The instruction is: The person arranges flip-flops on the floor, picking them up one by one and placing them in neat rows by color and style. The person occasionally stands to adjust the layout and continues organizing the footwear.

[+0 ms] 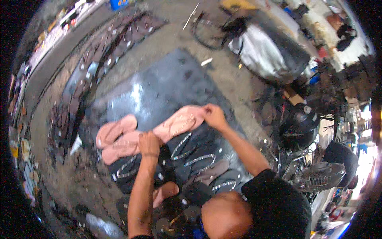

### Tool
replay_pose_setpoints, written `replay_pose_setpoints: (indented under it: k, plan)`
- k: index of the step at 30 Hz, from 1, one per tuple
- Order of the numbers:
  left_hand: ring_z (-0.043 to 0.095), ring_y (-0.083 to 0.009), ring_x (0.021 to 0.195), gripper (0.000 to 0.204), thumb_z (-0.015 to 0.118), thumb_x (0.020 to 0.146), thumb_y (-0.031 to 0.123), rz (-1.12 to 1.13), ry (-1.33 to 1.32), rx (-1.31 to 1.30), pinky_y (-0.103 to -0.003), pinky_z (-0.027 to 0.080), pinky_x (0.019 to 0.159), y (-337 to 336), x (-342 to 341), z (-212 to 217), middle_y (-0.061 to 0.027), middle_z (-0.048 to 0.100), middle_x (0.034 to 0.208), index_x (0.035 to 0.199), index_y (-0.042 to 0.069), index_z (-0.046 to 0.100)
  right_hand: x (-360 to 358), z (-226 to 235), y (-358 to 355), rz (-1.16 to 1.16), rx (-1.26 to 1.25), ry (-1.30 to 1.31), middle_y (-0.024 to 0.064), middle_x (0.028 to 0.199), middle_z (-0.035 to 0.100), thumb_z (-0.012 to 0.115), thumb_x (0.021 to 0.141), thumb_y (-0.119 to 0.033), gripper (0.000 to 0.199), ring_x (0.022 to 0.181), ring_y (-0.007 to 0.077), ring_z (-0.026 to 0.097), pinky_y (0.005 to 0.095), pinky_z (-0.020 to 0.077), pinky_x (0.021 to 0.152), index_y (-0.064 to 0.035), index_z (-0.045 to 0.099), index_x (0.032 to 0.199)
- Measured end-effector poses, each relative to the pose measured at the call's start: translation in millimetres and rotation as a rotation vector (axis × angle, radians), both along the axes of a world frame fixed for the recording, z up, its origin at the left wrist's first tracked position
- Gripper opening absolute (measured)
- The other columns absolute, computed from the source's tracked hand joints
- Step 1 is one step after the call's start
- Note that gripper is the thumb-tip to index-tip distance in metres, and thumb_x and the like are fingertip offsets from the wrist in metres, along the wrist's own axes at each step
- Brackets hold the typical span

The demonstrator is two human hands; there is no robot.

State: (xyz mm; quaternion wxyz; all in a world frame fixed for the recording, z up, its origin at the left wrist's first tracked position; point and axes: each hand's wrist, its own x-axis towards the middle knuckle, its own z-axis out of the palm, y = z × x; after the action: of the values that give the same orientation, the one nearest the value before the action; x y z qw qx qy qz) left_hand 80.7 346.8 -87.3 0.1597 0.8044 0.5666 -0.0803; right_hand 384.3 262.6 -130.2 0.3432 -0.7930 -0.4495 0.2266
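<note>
A pink sandal point(180, 122) with a darker V-shaped strap is held at a slant, its far right end pinched by the right hand point(215, 116). A second pink sole point(122, 146) is laid lower left, its right end covered by the left hand point(149, 144). Whether the sandal is lifted cannot be told.

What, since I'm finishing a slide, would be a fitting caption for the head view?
Left hand and right hand touching pink sandals over a dark, flat surface.
</note>
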Motion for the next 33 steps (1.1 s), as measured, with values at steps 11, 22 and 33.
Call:
replay_pose_setpoints:
  k: [11, 22, 33]
  plan:
    - [0.037, -0.0443, 0.136, 0.092, 0.085, 0.067, 0.044, 0.355, -0.176, 0.321, -0.053, 0.033, 0.111, -101, -187, 104, -0.0253, 0.041, 0.147, 0.141, 0.007, 0.046, -23, 54, -28, -0.084, 0.154, -0.134, 0.0173, 0.110, 0.055, 0.077, 0.084, -0.030, 0.048, 0.099, 0.0281, 0.055, 0.0374, 0.0487, 0.085, 0.0013, 0.057, 0.115]
    - [0.064, -0.0408, 0.101, 0.054, 0.078, 0.078, 0.040, 0.720, -0.298, -0.063, -0.046, 0.050, 0.084, -216, -354, 77, -0.0222, 0.068, 0.106, 0.111, 0.000, 0.063, -241, 111, -31, 0.522, 0.180, 0.254, 0.0134, 0.109, 0.057, 0.069, 0.089, -0.021, 0.036, 0.097, 0.0248, 0.059, 0.0358, 0.0492, 0.082, -0.0021, 0.058, 0.118]
    - [0.065, -0.0169, 0.088, 0.041, 0.072, 0.089, 0.024, 1.166, -1.380, -0.194, -0.031, 0.053, 0.080, -144, -217, 133, -0.0103, 0.068, 0.101, 0.116, -0.003, 0.057, -323, 142, -89, 1.161, 0.758, -0.150, 0.0091, 0.138, 0.050, 0.083, 0.070, -0.029, 0.072, 0.126, 0.0303, 0.049, 0.0419, 0.0449, 0.100, -0.0115, 0.054, 0.133]
